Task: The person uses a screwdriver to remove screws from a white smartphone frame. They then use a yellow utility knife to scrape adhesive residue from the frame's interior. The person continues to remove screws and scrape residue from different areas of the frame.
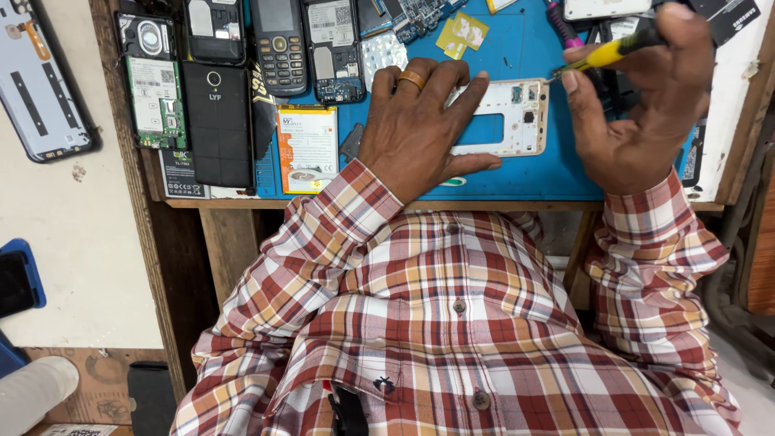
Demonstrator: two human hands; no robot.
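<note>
A white phone frame (517,121) with its back open lies on a blue work mat (533,173). My left hand (420,129), with a gold ring on one finger, lies flat on the frame's left part and pins it down. My right hand (646,105) grips a screwdriver with a yellow handle (613,50); its thin tip touches the frame's upper right corner. Both sleeves are of red, white and orange plaid cloth.
On the mat's left lie several opened phones: a black back cover (216,121), a green circuit board (155,101), a keypad phone (278,44), an orange-and-white battery (307,149). A pink-handled tool (561,24) lies at the top. A grey phone shell (36,81) rests far left.
</note>
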